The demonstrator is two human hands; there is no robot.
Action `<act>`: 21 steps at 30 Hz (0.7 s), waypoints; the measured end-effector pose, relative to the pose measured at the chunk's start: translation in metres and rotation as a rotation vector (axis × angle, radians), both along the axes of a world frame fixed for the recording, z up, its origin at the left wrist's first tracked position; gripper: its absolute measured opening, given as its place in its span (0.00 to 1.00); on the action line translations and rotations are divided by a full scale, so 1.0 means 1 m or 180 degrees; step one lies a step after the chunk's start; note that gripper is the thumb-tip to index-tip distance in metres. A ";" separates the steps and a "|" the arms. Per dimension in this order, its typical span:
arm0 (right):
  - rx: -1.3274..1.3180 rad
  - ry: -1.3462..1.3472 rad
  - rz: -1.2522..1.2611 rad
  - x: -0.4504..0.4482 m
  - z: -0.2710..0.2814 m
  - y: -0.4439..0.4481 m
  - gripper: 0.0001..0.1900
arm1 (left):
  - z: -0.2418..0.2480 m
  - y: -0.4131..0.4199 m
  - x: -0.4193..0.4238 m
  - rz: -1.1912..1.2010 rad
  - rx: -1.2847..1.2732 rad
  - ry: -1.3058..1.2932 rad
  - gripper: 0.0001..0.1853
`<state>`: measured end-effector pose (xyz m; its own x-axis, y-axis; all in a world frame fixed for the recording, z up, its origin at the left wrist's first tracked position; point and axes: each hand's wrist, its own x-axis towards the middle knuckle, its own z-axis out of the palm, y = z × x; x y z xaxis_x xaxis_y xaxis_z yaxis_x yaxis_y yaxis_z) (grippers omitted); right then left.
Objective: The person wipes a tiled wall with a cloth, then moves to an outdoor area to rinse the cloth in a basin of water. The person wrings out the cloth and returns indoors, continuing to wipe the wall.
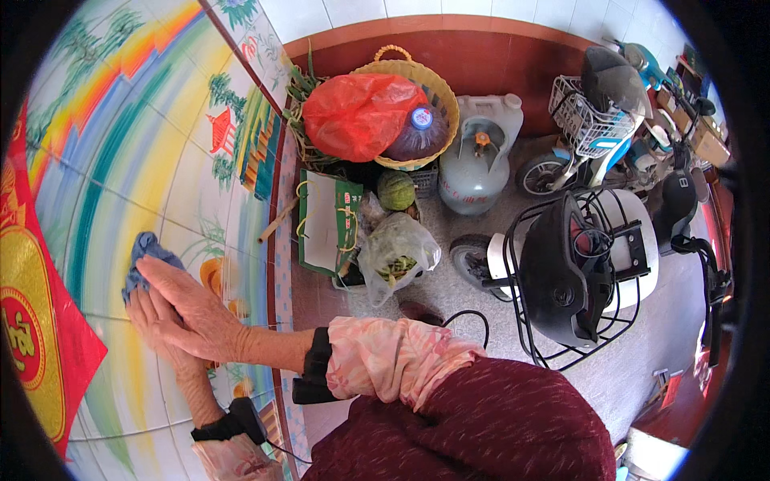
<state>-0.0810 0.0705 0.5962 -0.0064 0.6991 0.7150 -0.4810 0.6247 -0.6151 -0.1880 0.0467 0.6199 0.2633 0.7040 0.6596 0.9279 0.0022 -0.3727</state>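
A crumpled blue cloth [149, 255] lies against the painted tile wall [120, 222]. My right hand [201, 309] overlaps my left hand and presses its fingers onto the cloth. Beneath it, my left hand [162, 340] reaches up from below, its fingers at the cloth's lower edge; part of this hand is hidden. A black band [231, 424] with a cable is around my left wrist. Left of the hands hangs a red and gold decoration [36, 337].
Beyond the wall's edge stand a green and white paper bag [322, 222], a wicker basket [448, 99] with a red plastic bag [361, 114], and a gas cylinder [475, 180]. At the right, a black helmet [553, 276] sits in a bike's wire rack [523, 324].
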 end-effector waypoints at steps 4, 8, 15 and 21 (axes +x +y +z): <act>-0.0747 -0.0563 0.0371 -0.004 -0.005 0.013 0.24 | 0.006 -0.010 0.000 -0.0460 -0.0199 -0.1202 0.25; -0.0514 -0.0532 0.0539 -0.013 -0.012 0.022 0.24 | 0.012 -0.018 -0.003 -0.0157 -0.0136 -0.0196 0.25; 0.0138 -0.0486 0.0156 -0.015 -0.025 0.015 0.35 | 0.021 -0.059 0.001 -0.0140 -0.0019 0.0005 0.26; 0.0758 -0.1335 -0.0611 -0.036 -0.029 0.022 0.40 | 0.023 -0.068 0.000 -0.0087 -0.0582 -0.0433 0.17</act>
